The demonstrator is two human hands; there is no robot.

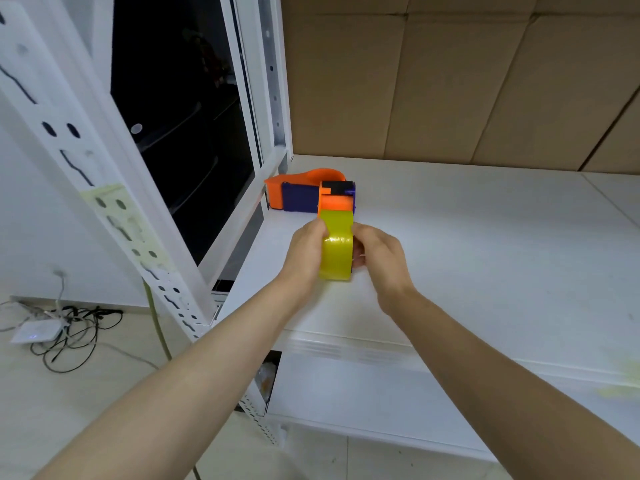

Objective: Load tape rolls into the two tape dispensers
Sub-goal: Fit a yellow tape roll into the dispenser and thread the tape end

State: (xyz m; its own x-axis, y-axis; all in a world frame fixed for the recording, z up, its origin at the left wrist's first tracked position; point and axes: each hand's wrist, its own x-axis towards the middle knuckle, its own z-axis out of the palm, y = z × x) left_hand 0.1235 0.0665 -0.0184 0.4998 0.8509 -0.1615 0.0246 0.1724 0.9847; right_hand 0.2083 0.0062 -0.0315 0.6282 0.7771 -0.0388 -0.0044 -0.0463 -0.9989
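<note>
The yellow tape roll [336, 251] stands on edge over the white shelf [485, 254], clamped from both sides. The left hand [308, 251] curls its fingers against the roll's left face. The right hand [379, 258] grips the right face, fingertips bent toward the core (how far in they reach I cannot tell). At the roll's far end sits an orange-and-black dispenser head [337, 197]. Just beyond the roll and to its left lies an orange and purple dispenser [298, 195]; whether these are one tool or two is unclear. Well behind the roll stand cardboard boxes [467, 81]. Far to its left and lower down, cables [69, 327] tangle.
</note>
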